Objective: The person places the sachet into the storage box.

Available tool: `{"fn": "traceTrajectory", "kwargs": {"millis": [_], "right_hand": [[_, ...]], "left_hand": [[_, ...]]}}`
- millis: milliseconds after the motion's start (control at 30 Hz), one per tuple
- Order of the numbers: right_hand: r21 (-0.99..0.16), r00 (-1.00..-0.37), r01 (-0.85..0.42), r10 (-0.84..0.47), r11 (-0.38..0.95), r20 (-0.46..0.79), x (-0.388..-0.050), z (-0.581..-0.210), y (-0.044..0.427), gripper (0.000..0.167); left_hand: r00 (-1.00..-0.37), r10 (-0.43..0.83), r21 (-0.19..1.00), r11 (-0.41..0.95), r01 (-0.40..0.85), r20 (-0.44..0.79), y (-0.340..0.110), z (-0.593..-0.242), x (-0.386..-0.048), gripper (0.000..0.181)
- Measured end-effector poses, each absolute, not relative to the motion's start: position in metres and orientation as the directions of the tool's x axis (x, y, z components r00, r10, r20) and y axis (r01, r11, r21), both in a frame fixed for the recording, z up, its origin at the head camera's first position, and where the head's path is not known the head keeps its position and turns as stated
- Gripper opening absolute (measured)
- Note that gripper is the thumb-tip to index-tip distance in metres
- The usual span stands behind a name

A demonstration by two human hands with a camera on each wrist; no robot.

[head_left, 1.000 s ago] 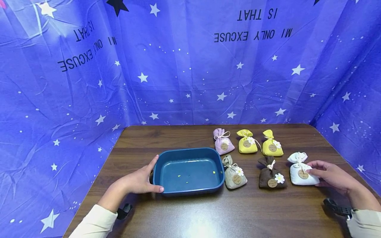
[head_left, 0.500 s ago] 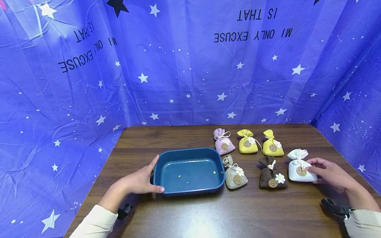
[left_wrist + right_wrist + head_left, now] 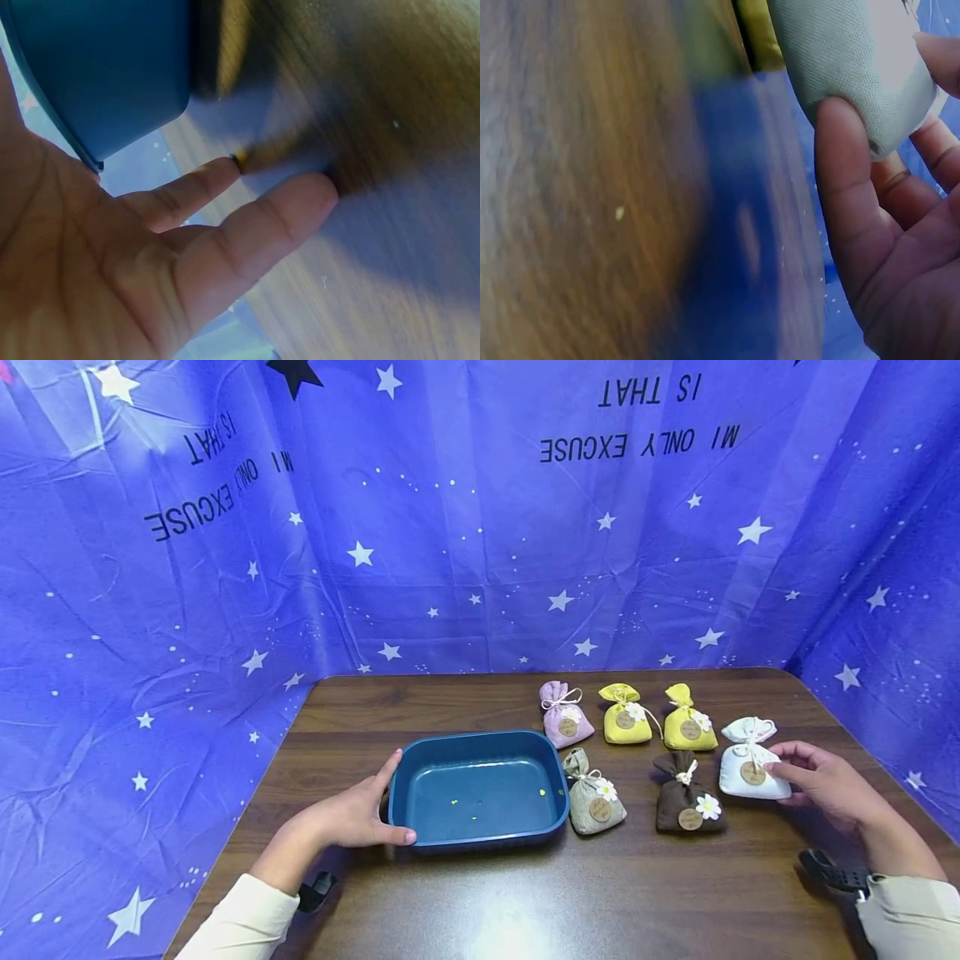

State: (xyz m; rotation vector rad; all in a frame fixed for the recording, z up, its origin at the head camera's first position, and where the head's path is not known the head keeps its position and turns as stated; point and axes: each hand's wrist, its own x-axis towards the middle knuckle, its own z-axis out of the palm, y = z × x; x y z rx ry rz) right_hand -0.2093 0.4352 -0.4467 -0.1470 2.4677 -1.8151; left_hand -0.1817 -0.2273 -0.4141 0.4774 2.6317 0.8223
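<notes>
At the right of the table, my right hand [image 3: 832, 785] pinches a white drawstring sachet [image 3: 753, 777] by its right side. In the right wrist view the fingers hold the sachet's lower end [image 3: 862, 75], and it appears raised off the wood. A dark blue plastic basin [image 3: 480, 839] stands left of centre with a few small yellow specks inside. My left hand [image 3: 356, 810] touches the basin's left end, its thumb at the near corner and index finger along the far-left rim. The left wrist view shows other fingers [image 3: 247, 240] extended, outside the basin wall [image 3: 112, 75].
Behind stand a pink sachet [image 3: 566, 722] and two yellow sachets, one left [image 3: 626, 727] and one right [image 3: 686, 731]. A grey-beige sachet [image 3: 596, 806] sits against the basin's right end, and a dark brown sachet [image 3: 686, 802] lies left of the white one. A blue star-printed curtain [image 3: 480, 568] surrounds the table.
My right hand has moved up and slightly left with the white sachet, which now appears lifted. The left hand and the basin have stayed in place.
</notes>
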Motion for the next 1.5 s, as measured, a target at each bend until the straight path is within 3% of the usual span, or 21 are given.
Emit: {"fn": "traceTrajectory", "kwargs": {"millis": [433,1500], "right_hand": [[-0.993,-0.986,-0.052,-0.165,0.111,0.033,-0.215,-0.436,0.415,0.028],[-0.957,-0.967,-0.182,-0.218,0.226,0.132,-0.223,-0.404,0.340,0.026]], "left_hand": [[-0.880,0.421,0.595,0.773,0.221,-0.219,-0.227,-0.412,-0.181,0.125],[-0.879,0.420,0.592,0.776,0.217,-0.228,-0.229,-0.411,-0.181,0.125]]}}
